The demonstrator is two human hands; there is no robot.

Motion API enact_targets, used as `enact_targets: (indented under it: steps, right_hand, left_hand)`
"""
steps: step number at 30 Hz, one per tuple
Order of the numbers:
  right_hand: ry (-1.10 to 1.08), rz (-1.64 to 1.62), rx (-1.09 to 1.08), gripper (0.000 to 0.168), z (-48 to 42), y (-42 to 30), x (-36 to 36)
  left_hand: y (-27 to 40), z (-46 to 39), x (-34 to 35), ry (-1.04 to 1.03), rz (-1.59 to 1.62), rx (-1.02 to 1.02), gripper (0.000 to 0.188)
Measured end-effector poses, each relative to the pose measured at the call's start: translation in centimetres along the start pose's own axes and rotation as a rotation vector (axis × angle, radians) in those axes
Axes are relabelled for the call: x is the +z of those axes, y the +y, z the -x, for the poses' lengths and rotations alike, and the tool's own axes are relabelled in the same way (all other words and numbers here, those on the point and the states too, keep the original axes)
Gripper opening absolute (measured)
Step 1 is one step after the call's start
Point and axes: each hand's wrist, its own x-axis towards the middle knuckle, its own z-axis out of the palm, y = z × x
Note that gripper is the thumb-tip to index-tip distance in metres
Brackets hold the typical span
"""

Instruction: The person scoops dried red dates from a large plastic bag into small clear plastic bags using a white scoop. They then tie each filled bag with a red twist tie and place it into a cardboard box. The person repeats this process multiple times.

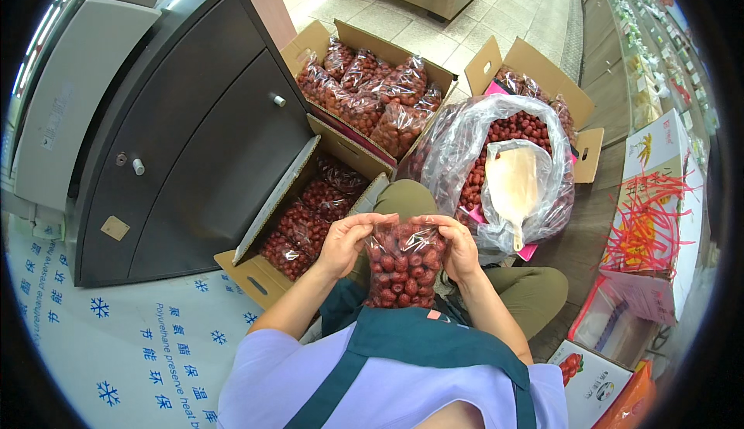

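A clear plastic bag of red dates [405,266] hangs upright before my chest, above my lap. My left hand [349,242] pinches its upper left corner, and my right hand [457,244] grips the upper right corner. Beyond my right hand stands a large clear sack [442,161] full of loose red dates [523,127]. On those dates lies a pale scoop [511,179] on a clear plastic bag, its handle towards me. To my left, an open cardboard box [264,283] holds several filled date bags [296,231].
Ahead, another cardboard box [401,42] is full of bagged dates. A dark cabinet [203,156] stands at the left. Right of me, red ties [648,225] lie on a printed carton [657,132], near a clear container [616,324] and a white box [587,376].
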Motion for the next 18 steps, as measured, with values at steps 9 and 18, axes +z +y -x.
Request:
enact_targets:
  steps: [9, 18]
  right_hand:
    - [-0.11, -0.16, -0.055, 0.019, -0.3, 0.7, -0.8]
    - [-0.117, -0.248, -0.001, 0.014, -0.1, 0.7, -0.9]
  left_hand:
    - [0.1, -0.4, -1.7, -0.146, 0.12, -0.021, 0.02]
    - [1.4, -0.5, -2.2, -0.159, -0.154, -0.007, 0.026]
